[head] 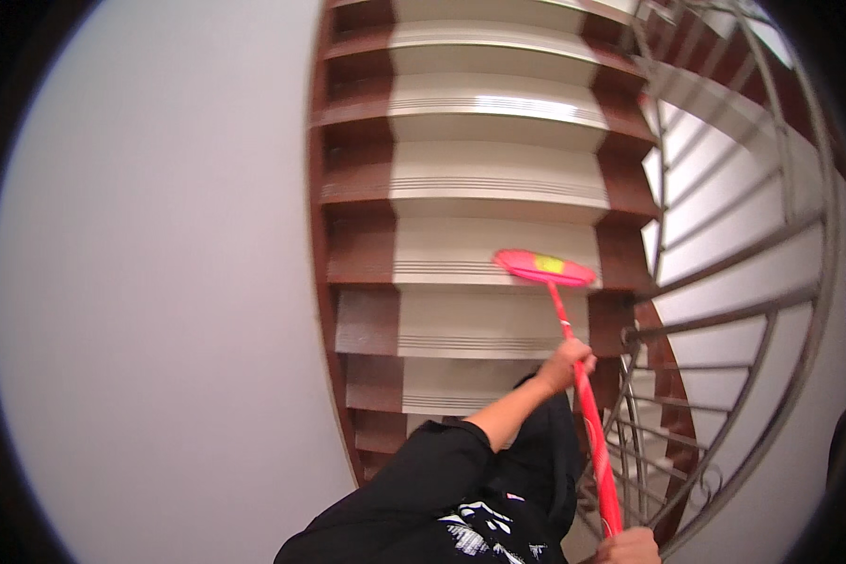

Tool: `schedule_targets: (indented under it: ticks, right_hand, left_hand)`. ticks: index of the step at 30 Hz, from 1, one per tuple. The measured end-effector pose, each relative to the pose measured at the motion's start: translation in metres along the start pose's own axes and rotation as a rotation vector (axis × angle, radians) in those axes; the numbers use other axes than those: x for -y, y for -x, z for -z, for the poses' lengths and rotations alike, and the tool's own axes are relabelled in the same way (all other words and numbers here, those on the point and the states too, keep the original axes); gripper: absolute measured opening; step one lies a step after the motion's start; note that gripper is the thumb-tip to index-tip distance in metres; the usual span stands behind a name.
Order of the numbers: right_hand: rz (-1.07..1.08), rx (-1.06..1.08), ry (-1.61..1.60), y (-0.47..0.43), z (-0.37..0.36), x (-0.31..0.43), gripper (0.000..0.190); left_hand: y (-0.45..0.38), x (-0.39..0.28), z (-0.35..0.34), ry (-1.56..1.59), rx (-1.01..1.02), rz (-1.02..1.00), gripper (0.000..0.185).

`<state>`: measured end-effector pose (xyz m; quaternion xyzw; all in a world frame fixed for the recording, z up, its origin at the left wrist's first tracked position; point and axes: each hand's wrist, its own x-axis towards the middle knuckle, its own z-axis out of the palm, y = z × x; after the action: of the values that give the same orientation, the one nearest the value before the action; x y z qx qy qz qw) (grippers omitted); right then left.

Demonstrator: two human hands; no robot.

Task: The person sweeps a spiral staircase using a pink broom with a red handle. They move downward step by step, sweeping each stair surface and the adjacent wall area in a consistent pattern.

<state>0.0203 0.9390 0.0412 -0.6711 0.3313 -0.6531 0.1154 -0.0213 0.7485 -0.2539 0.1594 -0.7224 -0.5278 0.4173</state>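
A flat mop with a pink and yellow head point(546, 268) lies across the front part of a cream stair tread, right of the middle. Its red pole point(598, 444) runs down towards me. My left hand point(569, 365) grips the pole a short way below the head. Around the pole's upper end, at the bottom of the view, my right hand point(627, 547) is closed; part of it is cut off by the picture's edge.
Stairs with cream middles and dark red-brown sides point(359, 257) fill the centre. On the right curves a metal railing point(821, 282) with bars. A plain pale wall point(162, 282) borders the stairs on the left.
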Motion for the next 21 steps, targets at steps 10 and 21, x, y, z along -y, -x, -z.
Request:
schedule_targets:
  ticks: [10,21]
  right_hand:
    - [-0.230,-0.092,0.225,-0.008,-0.044,0.017,0.044]
    - [0.073,-0.433,0.324,0.022,-0.063,0.007,0.047]
  left_hand:
    - [0.009,-0.003,0.029,-0.032,0.127,0.012,0.020]
    - [0.024,0.002,0.017,-0.021,0.263,-0.032,0.023]
